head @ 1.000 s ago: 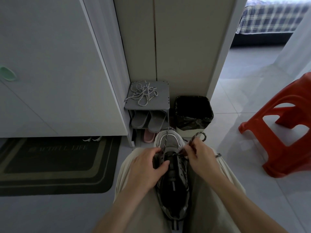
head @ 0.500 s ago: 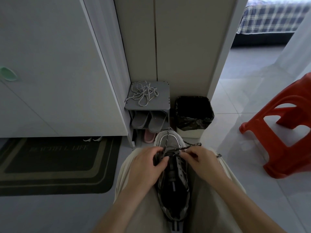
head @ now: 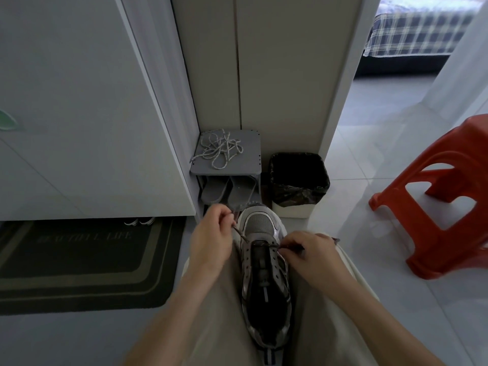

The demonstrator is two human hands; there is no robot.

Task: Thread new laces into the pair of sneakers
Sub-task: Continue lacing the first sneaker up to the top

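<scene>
Indoors: sneaker (head: 260, 226) on lap (head: 221, 307), tile flr (head: 375, 154)

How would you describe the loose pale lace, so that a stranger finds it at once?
Look at the tall beige cabinet straight ahead. At its foot, left of the black-lined waste bin, stands a grey shoe rack, and the pale lace lies tangled on its top. It is loose, unlike the dark lace threaded in the sneaker.

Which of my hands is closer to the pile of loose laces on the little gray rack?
Left. The left hand, pinching the dark lace, sits just below the loose laces, by the toe of the sneaker. The right hand is farther off, below and to their right.
</scene>
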